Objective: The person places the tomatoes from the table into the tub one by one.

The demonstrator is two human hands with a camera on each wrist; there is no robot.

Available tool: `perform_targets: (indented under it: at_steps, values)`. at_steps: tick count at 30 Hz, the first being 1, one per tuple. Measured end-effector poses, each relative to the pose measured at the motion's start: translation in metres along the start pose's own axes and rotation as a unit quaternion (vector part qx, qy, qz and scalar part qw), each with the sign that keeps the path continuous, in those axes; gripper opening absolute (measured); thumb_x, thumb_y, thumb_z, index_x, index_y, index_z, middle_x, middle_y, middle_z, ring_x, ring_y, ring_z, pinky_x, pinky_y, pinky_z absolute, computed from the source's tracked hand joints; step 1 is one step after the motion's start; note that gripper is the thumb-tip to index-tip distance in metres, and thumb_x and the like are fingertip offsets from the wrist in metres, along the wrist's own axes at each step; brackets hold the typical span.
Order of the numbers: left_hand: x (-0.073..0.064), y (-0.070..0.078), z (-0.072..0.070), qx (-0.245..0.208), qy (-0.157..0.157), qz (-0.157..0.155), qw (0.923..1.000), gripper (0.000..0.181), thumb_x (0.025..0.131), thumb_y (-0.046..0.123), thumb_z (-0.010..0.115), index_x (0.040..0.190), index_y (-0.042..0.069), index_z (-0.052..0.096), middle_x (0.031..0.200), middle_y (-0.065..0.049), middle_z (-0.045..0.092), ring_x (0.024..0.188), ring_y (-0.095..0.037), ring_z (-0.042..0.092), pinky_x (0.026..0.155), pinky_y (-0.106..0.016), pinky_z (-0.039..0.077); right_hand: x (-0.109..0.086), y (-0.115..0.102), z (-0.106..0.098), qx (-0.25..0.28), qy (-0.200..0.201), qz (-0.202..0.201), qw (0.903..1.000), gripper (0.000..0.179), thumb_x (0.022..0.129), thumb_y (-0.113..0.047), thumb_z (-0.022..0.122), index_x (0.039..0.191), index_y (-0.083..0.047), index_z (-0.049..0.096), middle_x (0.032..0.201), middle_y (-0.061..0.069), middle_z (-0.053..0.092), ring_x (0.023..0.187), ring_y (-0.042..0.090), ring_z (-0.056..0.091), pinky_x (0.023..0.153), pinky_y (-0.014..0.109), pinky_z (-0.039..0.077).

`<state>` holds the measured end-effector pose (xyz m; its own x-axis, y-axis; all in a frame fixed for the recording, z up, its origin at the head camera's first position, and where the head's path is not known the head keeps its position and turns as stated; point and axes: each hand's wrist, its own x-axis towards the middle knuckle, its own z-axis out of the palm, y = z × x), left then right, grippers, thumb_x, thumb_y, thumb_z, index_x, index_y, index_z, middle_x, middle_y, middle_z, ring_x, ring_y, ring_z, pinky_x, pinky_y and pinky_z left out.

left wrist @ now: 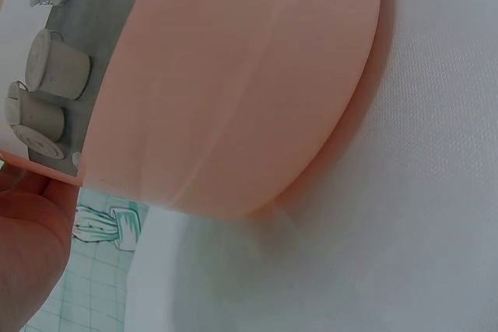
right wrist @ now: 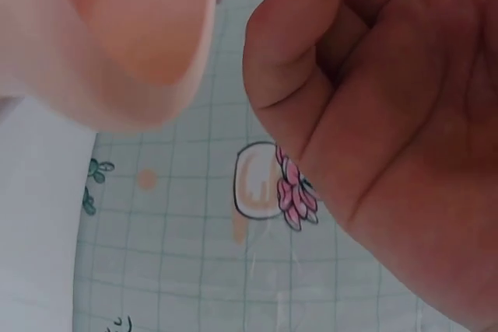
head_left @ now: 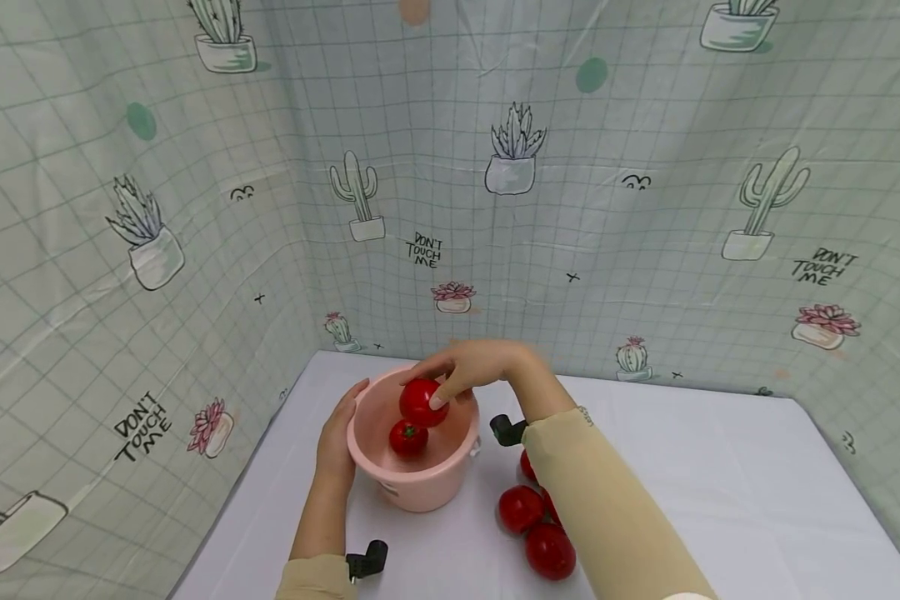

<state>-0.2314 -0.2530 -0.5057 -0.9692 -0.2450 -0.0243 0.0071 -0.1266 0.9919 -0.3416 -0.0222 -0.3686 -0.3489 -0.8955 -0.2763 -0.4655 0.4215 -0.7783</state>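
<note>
My right hand (head_left: 468,367) holds a shiny red tomato (head_left: 418,402) between thumb and fingers, inside the mouth of a pink bucket (head_left: 423,493). Below it, a second tomato (head_left: 407,439) with a green stem end lies in the bucket. Against the bucket's left outer wall rests my left hand (head_left: 337,437), its fingers reaching up to the rim. The left wrist view shows that hand (left wrist: 35,242) beside the pink wall and its picture label (left wrist: 74,68). In the right wrist view, the right hand (right wrist: 405,114) hides the held tomato.
Several more tomatoes (head_left: 550,551) lie on the white table (head_left: 690,467) right of the bucket, partly covered by the right sleeve (head_left: 607,500). A cactus-print cloth (head_left: 570,225) hangs behind the table and along its left side.
</note>
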Motion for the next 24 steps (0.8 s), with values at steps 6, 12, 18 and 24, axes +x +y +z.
perform_targets:
  at_steps: [6,12,18,24]
  values:
    - [0.0,0.001,0.0,-0.005,-0.003,-0.013,0.9999,0.04,0.105,0.043,0.035,0.14,0.038,0.052,0.149,0.017,0.047,0.141,-0.007,0.038,0.117,-0.032,0.035,0.027,-0.013,0.003,-0.049,-0.027,0.02,0.9982,0.052,0.087,-0.033,0.073,0.137,-0.03,0.058,0.109,-0.003,0.064,0.086,0.02,0.058,0.068,0.031,0.053]
    - [0.0,0.001,-0.001,0.005,-0.006,-0.015,0.9999,0.039,0.104,0.043,0.036,0.141,0.04,0.05,0.151,0.016,0.045,0.143,-0.009,0.036,0.117,-0.036,0.035,0.05,-0.025,0.011,-0.1,-0.055,0.053,0.9921,0.048,0.087,-0.032,0.074,0.133,-0.039,0.061,0.117,-0.009,0.062,0.109,0.014,0.055,0.085,0.03,0.054]
    - [-0.001,0.0,-0.003,-0.001,-0.003,-0.014,0.9999,0.042,0.103,0.045,0.04,0.143,0.037,0.048,0.154,0.011,0.043,0.146,-0.015,0.033,0.118,-0.04,0.033,0.066,-0.032,0.023,-0.096,-0.089,0.065,0.9892,0.043,0.087,-0.027,0.074,0.128,-0.038,0.065,0.122,-0.009,0.059,0.12,0.013,0.049,0.094,0.03,0.053]
    - [0.0,0.0,-0.002,0.0,-0.008,-0.008,0.9999,0.042,0.103,0.045,0.038,0.143,0.037,0.05,0.153,0.012,0.045,0.146,-0.012,0.034,0.119,-0.039,0.032,0.073,-0.027,0.03,0.027,-0.107,0.126,0.9859,0.042,0.085,-0.014,0.075,0.125,-0.026,0.067,0.124,0.0,0.056,0.12,0.02,0.047,0.097,0.039,0.055]
